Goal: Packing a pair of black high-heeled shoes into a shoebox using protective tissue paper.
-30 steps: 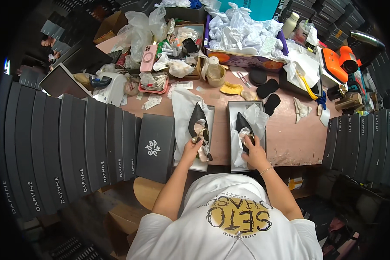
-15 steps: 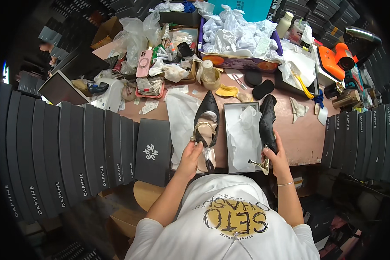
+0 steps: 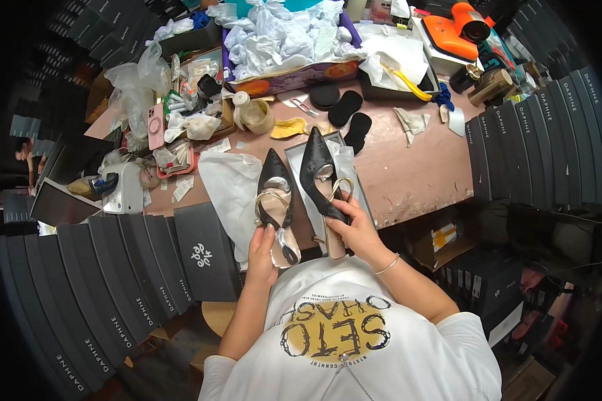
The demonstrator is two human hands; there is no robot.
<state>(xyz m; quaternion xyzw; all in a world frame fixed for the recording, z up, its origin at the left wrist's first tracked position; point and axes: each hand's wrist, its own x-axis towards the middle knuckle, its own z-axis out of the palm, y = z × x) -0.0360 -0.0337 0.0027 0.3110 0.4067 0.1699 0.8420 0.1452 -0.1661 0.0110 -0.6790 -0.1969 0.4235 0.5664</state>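
My left hand [image 3: 261, 254] is closed round the side of a black pointed high-heeled shoe [image 3: 270, 175], which has a gold strap and a clear wrap near its heel end. In my right hand [image 3: 358, 230] is the matching black shoe [image 3: 312, 159], gripped by its rear part, its gold strap beside my fingers. Both shoes are side by side with toes pointing away from me and pale insoles facing up. Behind the right shoe lies an open grey shoe box [image 3: 293, 158] lined with white tissue paper [image 3: 345, 162], partly hidden. A white paper sheet [image 3: 226, 184] spreads left of the left shoe.
Rows of dark shoe boxes [image 3: 107, 281] line the left, and more boxes [image 3: 538, 144] stand at right. A closed dark box [image 3: 207, 267] sits at front left. Farther back are a bin of crumpled paper [image 3: 287, 75], black pads [image 3: 345, 108], a jar [image 3: 255, 117] and an orange tool [image 3: 451, 33].
The right shoe has turned from side-on to insole-up and moved left beside the other shoe, over the box. My view has shifted right, so the bench appears farther left and tilted.
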